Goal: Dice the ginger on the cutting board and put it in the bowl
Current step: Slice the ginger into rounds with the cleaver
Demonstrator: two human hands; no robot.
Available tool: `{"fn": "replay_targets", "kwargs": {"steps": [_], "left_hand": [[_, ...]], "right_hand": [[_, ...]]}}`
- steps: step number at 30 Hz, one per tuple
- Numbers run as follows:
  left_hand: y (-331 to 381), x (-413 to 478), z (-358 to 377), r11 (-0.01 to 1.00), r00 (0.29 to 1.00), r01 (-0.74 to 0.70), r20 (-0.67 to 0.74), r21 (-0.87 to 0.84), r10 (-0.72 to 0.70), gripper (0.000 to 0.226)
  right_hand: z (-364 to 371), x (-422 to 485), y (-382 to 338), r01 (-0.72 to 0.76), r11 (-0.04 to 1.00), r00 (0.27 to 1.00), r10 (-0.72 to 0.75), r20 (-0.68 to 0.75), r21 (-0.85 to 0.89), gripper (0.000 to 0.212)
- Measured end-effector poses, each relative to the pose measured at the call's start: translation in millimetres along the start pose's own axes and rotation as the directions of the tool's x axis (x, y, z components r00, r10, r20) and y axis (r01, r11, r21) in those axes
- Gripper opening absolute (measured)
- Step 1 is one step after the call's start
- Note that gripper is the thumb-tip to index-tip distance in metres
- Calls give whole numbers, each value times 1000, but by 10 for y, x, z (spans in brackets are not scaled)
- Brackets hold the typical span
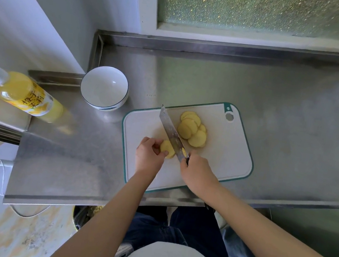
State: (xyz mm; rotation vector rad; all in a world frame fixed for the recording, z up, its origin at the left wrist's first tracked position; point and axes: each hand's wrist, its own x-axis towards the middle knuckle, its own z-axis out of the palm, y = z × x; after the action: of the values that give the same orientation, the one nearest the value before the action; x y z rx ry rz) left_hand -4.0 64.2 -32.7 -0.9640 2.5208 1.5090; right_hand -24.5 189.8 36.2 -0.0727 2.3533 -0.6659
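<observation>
Your left grip [149,155] pinches the ginger chunk [167,148] on the cutting board [223,155]; your right grip [196,171] clamps the knife [171,132].

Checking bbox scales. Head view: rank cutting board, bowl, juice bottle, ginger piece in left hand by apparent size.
1. cutting board
2-3. juice bottle and bowl: about alike. The bottle looks longer and the bowl wider, and the bottle sits near the wide-angle edge, so unranked.
4. ginger piece, partly covered by the left hand
</observation>
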Motion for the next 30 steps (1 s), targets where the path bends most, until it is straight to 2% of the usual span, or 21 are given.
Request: {"fn": "replay_targets", "kwargs": {"steps": [8,17,21,30], "left_hand": [[29,-1,-8,1000,1000,6,0,-12,-6,22],[44,-37,-20,999,1000,23,-21,27,-22,21],[61,-68,-13,999,998,43,-51,16,-42,19],[67,-111,-11,997,994,73,-82,-31,-76,24]], "right_hand": [[111,102,6,-31,999,1000,31,-1,11,23],[59,145,50,12,1000,1000,-12,7,22,26],[-30,152,54,85,996,996,-85,16,13,23],[-61,97,1,128,991,990,-125,-58,43,16]]}}
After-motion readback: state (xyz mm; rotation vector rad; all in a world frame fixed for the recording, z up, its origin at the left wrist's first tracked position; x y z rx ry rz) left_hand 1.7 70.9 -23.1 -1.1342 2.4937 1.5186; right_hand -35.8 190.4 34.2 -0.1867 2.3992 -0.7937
